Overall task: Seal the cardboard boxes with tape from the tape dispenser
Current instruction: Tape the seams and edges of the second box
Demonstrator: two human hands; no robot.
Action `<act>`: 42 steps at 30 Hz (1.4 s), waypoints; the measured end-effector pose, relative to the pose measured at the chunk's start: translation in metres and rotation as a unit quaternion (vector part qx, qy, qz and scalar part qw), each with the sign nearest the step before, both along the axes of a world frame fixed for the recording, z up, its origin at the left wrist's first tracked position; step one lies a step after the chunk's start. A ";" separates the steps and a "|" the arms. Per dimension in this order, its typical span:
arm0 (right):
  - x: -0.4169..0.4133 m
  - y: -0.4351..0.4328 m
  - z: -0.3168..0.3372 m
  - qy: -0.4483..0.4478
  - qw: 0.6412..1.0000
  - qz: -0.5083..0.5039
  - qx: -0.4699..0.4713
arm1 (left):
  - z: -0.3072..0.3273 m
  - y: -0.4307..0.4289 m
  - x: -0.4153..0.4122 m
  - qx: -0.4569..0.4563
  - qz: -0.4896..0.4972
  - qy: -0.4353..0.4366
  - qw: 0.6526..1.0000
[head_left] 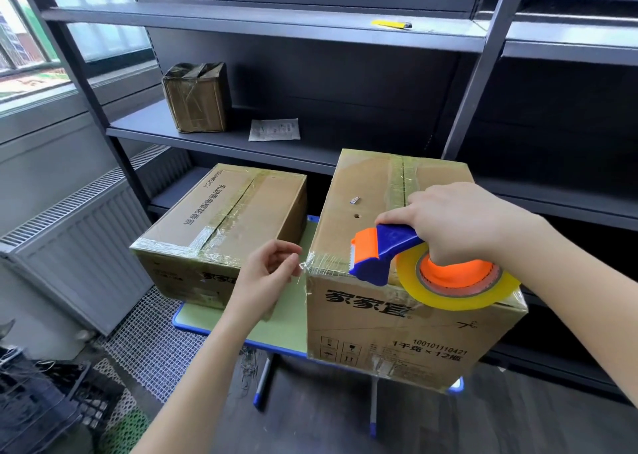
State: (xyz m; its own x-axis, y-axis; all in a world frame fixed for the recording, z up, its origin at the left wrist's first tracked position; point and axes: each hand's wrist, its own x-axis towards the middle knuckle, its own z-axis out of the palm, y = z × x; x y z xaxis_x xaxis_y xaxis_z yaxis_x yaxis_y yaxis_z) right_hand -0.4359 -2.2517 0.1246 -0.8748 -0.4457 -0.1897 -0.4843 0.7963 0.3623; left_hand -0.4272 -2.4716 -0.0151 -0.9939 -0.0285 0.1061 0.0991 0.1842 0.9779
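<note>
Two cardboard boxes stand on a small green table (pixel 286 319). The right box (pixel 366 319) is taller and nearer; the left box (pixel 221 219) is lower, with tape along its top seam. My right hand (pixel 459 222) grips the blue and orange tape dispenser (pixel 383 250) over the right box's front top edge, its clear tape roll (pixel 459 293) hanging at the front. A strip of clear tape (pixel 324 263) runs along that edge. My left hand (pixel 272 270) pinches the tape's loose end at the box's left front corner.
Dark metal shelving (pixel 241 143) rises behind the table, holding a small taped box (pixel 196 98), a paper slip (pixel 274 130) and a yellow utility knife (pixel 392 24). A radiator (pixel 79 246) stands at the left under the window. A black crate (pixel 45 395) sits on the floor.
</note>
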 end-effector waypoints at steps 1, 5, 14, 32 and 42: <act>0.000 0.000 0.000 0.000 1.000 0.000 -0.001 | 0.001 -0.001 -0.001 -0.003 -0.010 -0.006 1.000; 0.001 0.001 0.000 0.003 1.000 0.005 -0.002 | 0.002 -0.003 -0.008 -0.054 -0.041 -0.016 0.998; 0.000 0.002 0.000 0.000 1.000 0.004 -0.005 | -0.005 -0.007 -0.014 -0.108 -0.069 -0.079 0.989; -0.006 0.001 0.007 0.015 0.998 0.066 0.001 | -0.045 0.032 -0.014 -0.366 0.007 0.360 0.858; -0.027 -0.015 0.014 -0.035 0.998 0.046 0.006 | -0.037 0.012 -0.039 -0.324 -0.007 0.310 0.894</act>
State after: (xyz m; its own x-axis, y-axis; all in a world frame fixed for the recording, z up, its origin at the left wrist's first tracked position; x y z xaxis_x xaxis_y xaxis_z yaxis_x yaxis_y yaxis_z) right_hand -0.4626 -2.2664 0.1384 -0.8152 -0.5203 -0.2544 -0.5790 0.7431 0.3355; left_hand -0.4662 -2.4595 -0.0519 -0.7379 0.2511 0.6264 0.5919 0.6868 0.4218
